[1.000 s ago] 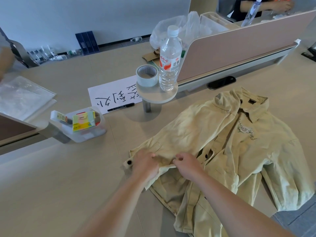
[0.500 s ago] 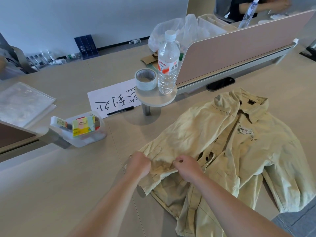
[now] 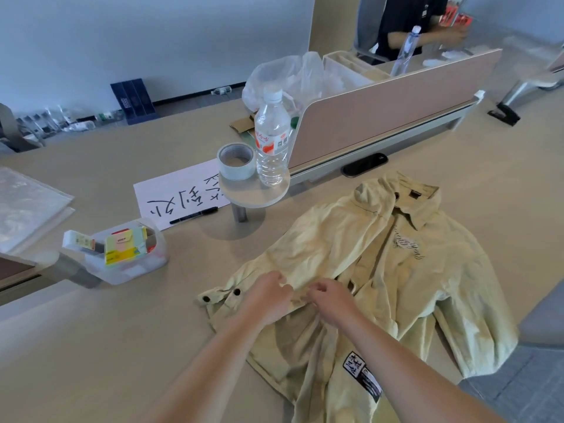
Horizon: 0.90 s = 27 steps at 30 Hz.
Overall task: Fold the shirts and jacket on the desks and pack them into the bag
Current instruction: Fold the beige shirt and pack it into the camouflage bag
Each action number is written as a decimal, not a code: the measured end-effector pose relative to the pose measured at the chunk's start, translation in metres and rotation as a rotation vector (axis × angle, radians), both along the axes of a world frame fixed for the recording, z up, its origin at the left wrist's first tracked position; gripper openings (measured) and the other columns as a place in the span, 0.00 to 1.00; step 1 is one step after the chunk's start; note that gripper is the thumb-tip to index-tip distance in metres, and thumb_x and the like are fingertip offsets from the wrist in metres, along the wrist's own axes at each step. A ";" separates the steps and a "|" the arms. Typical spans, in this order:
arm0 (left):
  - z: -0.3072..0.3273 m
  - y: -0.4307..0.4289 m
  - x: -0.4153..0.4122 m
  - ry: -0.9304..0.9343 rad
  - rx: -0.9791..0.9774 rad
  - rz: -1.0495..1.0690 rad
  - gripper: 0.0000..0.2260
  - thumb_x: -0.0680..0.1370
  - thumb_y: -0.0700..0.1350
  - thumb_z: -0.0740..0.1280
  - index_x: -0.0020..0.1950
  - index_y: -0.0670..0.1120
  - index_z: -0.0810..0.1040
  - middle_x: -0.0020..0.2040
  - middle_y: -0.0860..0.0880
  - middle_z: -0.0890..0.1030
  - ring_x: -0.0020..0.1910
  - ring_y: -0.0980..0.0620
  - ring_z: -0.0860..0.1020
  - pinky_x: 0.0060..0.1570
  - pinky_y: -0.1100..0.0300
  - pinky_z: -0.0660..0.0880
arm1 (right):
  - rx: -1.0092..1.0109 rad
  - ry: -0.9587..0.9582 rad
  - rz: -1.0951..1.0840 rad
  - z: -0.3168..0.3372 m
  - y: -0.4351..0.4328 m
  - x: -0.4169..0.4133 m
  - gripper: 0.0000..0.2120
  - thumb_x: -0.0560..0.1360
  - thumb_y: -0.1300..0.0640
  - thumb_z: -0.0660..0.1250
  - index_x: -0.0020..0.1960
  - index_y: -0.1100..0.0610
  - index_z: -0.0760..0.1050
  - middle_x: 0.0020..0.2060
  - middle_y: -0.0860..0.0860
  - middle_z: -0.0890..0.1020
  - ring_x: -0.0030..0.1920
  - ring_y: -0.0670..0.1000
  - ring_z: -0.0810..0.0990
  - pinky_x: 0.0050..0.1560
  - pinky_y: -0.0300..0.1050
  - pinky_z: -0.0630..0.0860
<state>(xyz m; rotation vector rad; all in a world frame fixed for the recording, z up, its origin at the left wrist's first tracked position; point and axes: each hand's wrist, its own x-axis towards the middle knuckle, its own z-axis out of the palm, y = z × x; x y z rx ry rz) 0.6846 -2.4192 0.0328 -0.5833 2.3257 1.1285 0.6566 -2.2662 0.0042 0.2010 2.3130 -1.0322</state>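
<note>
Scanning from the left edge, we are seeing clear plastic sheets (image 3: 27, 206) lying flat on the desk (image 3: 91, 346). Next along, a clear tub (image 3: 134, 270) is holding sticky-note pads. Beyond it a white paper (image 3: 180, 199) with big handwritten characters is lying flat, with a black marker (image 3: 193, 215) along its near edge. A tape roll (image 3: 236, 161) and a water bottle (image 3: 272, 138) are standing upright side by side on a small round shelf (image 3: 256, 193) at the end of the divider panel (image 3: 396, 108).

Centre frame, we are gripping the jacket (image 3: 381, 261) with both hands. Our left hand (image 3: 265, 300) is curling its fingers round a fold of fabric just beside the cuff with two dark snaps. Our right hand (image 3: 331, 300) is pinching the same fold, knuckles nearly touching the left (fingertips tucked under, hard to see).

The pale yellow-green jacket is lying spread on the desk to the right of the shelf, collar pointing away from us. One sleeve is reaching past the desk's right edge, and a black-and-white patch is showing near our right forearm.
</note>
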 end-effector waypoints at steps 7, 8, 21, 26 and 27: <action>0.027 0.091 -0.009 0.004 0.187 -0.147 0.11 0.81 0.43 0.56 0.50 0.47 0.78 0.41 0.45 0.78 0.24 0.55 0.65 0.27 0.58 0.62 | 0.074 0.067 -0.164 0.070 0.109 -0.011 0.13 0.78 0.55 0.61 0.55 0.63 0.78 0.36 0.51 0.76 0.33 0.52 0.74 0.32 0.41 0.67; 0.029 0.103 -0.011 0.019 0.187 -0.173 0.11 0.81 0.43 0.56 0.49 0.47 0.78 0.42 0.44 0.78 0.24 0.55 0.64 0.28 0.58 0.61 | 0.083 0.066 -0.188 0.075 0.126 -0.013 0.14 0.78 0.55 0.61 0.56 0.63 0.78 0.36 0.51 0.76 0.33 0.52 0.74 0.33 0.41 0.68; -0.003 0.258 -0.004 0.003 0.117 0.028 0.09 0.80 0.45 0.60 0.52 0.42 0.77 0.47 0.43 0.82 0.42 0.44 0.81 0.43 0.56 0.79 | 0.347 0.121 -0.146 0.016 0.306 -0.012 0.13 0.78 0.54 0.62 0.59 0.57 0.77 0.57 0.55 0.74 0.55 0.57 0.77 0.52 0.52 0.78; -0.004 0.324 0.016 -0.040 0.164 0.135 0.08 0.79 0.43 0.57 0.49 0.46 0.76 0.42 0.46 0.79 0.37 0.48 0.75 0.35 0.57 0.68 | 0.415 -0.002 -0.124 -0.008 0.356 -0.019 0.21 0.78 0.55 0.58 0.69 0.60 0.65 0.71 0.61 0.60 0.60 0.60 0.69 0.51 0.52 0.74; -0.004 0.335 0.020 -0.035 0.164 0.135 0.07 0.78 0.43 0.57 0.48 0.47 0.74 0.42 0.46 0.77 0.38 0.49 0.74 0.36 0.57 0.67 | 0.431 -0.037 -0.100 -0.014 0.363 -0.021 0.21 0.78 0.54 0.58 0.69 0.60 0.64 0.70 0.63 0.62 0.63 0.61 0.68 0.56 0.53 0.74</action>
